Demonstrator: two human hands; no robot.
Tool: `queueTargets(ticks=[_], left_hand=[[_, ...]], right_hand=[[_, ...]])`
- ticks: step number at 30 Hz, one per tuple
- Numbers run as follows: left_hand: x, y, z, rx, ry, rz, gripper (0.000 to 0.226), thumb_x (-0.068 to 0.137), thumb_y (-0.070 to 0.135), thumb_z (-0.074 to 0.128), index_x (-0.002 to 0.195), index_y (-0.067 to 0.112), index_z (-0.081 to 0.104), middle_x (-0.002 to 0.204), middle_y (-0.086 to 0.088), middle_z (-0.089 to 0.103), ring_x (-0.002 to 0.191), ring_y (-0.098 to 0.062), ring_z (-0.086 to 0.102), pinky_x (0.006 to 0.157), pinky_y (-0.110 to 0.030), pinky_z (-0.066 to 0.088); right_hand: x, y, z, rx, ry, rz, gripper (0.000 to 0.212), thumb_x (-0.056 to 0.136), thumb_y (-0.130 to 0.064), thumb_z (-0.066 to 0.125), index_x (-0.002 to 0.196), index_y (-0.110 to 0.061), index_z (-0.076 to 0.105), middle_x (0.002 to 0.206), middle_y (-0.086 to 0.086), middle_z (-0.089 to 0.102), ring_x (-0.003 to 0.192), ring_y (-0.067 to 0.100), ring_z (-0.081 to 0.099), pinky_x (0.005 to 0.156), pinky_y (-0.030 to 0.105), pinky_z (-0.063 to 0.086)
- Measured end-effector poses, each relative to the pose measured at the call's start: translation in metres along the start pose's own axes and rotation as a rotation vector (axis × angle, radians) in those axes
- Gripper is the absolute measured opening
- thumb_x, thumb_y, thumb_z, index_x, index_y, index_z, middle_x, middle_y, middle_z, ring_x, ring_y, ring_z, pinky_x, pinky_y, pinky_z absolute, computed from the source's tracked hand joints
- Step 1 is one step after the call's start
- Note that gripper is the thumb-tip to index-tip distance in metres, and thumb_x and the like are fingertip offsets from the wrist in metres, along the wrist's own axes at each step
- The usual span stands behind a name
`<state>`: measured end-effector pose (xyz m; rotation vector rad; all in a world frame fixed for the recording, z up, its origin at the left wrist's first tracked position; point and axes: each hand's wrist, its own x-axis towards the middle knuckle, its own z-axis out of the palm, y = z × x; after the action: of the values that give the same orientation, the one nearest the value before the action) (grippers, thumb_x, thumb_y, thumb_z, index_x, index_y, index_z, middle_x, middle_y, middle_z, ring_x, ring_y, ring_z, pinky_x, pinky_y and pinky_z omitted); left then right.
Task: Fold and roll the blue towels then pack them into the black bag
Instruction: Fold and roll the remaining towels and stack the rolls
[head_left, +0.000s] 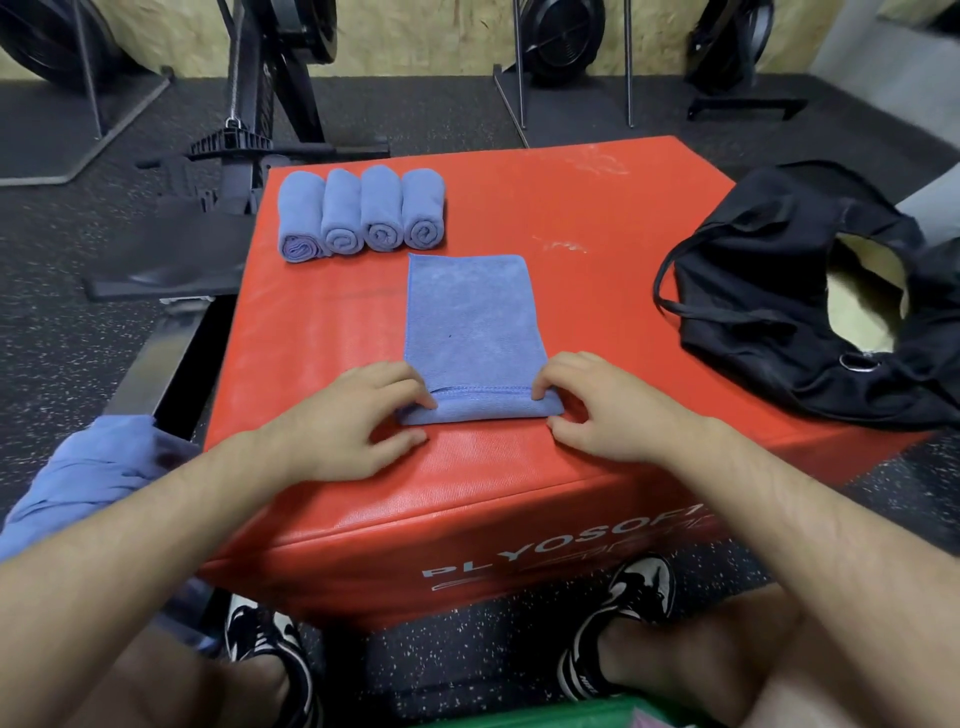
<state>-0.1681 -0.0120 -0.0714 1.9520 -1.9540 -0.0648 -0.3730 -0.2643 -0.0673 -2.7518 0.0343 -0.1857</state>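
Note:
A folded blue towel lies lengthwise on the red plyo box, its near end turned over into a first small roll. My left hand pinches the left end of that roll and my right hand pinches the right end. Several rolled blue towels stand in a row at the box's far left. The black bag lies open on the right side of the box, its pale lining showing.
A heap of loose blue towels rests at my left, off the box. Gym machines and stands rise behind the box on dark speckled flooring. My knees and black-and-white shoes are below the box's front edge.

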Motion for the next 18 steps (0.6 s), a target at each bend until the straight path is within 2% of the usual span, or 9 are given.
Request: queueTargets(ticks=[3, 5, 8, 10, 12, 15, 18], left_hand=[[0.001, -0.003, 0.004, -0.061, 0.017, -0.061, 0.023, 0.091, 0.023, 0.069, 0.112, 0.017, 0.062, 0.108, 0.008, 0.053, 0.096, -0.007, 0.05, 0.091, -0.029, 0.044], [0.002, -0.004, 0.006, -0.092, 0.032, -0.097, 0.02, 0.092, 0.016, 0.067, 0.112, 0.016, 0.062, 0.11, 0.006, 0.051, 0.097, -0.007, 0.051, 0.091, -0.026, 0.044], [0.002, -0.003, 0.004, -0.195, 0.038, -0.192, 0.017, 0.095, 0.022, 0.058, 0.11, 0.017, 0.063, 0.107, 0.006, 0.051, 0.096, -0.008, 0.054, 0.087, -0.019, 0.043], [0.003, -0.003, 0.002, -0.239, 0.05, -0.255, 0.017, 0.094, 0.024, 0.056, 0.108, 0.019, 0.064, 0.102, 0.005, 0.056, 0.095, -0.008, 0.055, 0.083, -0.018, 0.043], [0.006, -0.002, 0.001, -0.247, 0.07, -0.297, 0.013, 0.095, 0.018, 0.058, 0.107, 0.021, 0.063, 0.098, 0.006, 0.06, 0.091, -0.006, 0.056, 0.079, -0.019, 0.044], [0.011, -0.002, 0.003, -0.126, 0.1, -0.235, 0.009, 0.096, 0.017, 0.054, 0.101, 0.021, 0.059, 0.09, 0.005, 0.06, 0.083, -0.013, 0.053, 0.078, -0.029, 0.044], [0.015, -0.007, 0.006, 0.06, 0.165, -0.191, 0.013, 0.095, 0.021, 0.052, 0.099, 0.017, 0.064, 0.098, 0.001, 0.057, 0.087, -0.021, 0.049, 0.082, -0.036, 0.042]], right_hand=[[0.004, -0.001, 0.001, 0.033, 0.031, 0.033, 0.022, 0.08, -0.01, 0.064, 0.1, -0.02, 0.062, 0.096, -0.006, 0.06, 0.091, 0.016, 0.052, 0.085, 0.026, 0.04], [0.006, -0.002, -0.002, 0.056, 0.039, 0.073, 0.02, 0.082, -0.011, 0.062, 0.1, -0.019, 0.063, 0.094, -0.005, 0.063, 0.089, 0.015, 0.054, 0.081, 0.026, 0.041], [0.006, -0.005, -0.009, 0.191, -0.01, 0.183, 0.023, 0.085, -0.013, 0.062, 0.104, -0.024, 0.055, 0.09, -0.006, 0.063, 0.078, 0.006, 0.055, 0.072, 0.025, 0.044], [0.006, -0.009, -0.012, 0.243, -0.035, 0.199, 0.026, 0.086, -0.013, 0.059, 0.104, -0.029, 0.048, 0.082, -0.004, 0.062, 0.068, 0.008, 0.054, 0.066, 0.029, 0.044], [0.007, -0.01, -0.011, 0.221, -0.036, 0.202, 0.023, 0.087, -0.013, 0.055, 0.1, -0.03, 0.047, 0.077, -0.003, 0.061, 0.065, 0.011, 0.052, 0.065, 0.033, 0.044], [0.01, -0.008, -0.003, 0.135, 0.012, 0.179, 0.018, 0.089, -0.012, 0.052, 0.096, -0.028, 0.054, 0.082, -0.006, 0.059, 0.072, 0.011, 0.049, 0.071, 0.034, 0.045], [0.012, -0.003, 0.001, -0.019, 0.13, 0.072, 0.017, 0.086, -0.01, 0.058, 0.097, -0.023, 0.061, 0.095, -0.006, 0.051, 0.089, 0.016, 0.046, 0.084, 0.033, 0.042]])
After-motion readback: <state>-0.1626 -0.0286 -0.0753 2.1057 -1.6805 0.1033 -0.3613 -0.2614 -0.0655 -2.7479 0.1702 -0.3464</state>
